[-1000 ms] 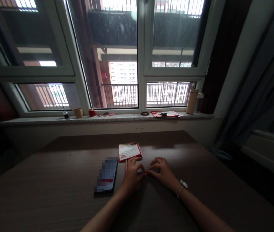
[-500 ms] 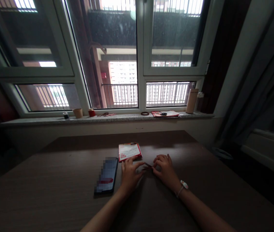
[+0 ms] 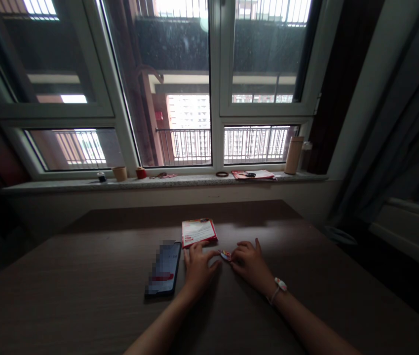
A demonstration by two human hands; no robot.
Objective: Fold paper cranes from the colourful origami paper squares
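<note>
A small folded piece of colourful paper, with red, yellow and pale blue on it, is between my hands just above or on the table. My right hand pinches its right edge between thumb and curled fingers, and a white bracelet is on that wrist. My left hand has its index fingertip at the paper's left edge. The left thumb stands apart below, and the other fingers are spread toward a stack of red-and-white printed paper.
A phone with a lit, partly blurred screen lies left of my left hand on the brown table. On the windowsill stand a paper cup, a red spool, papers with scissors and a tan bottle.
The folded paper has turned, and its colourful face now shows where thin dark edges showed before. My left thumb and index finger have shifted slightly about it.
</note>
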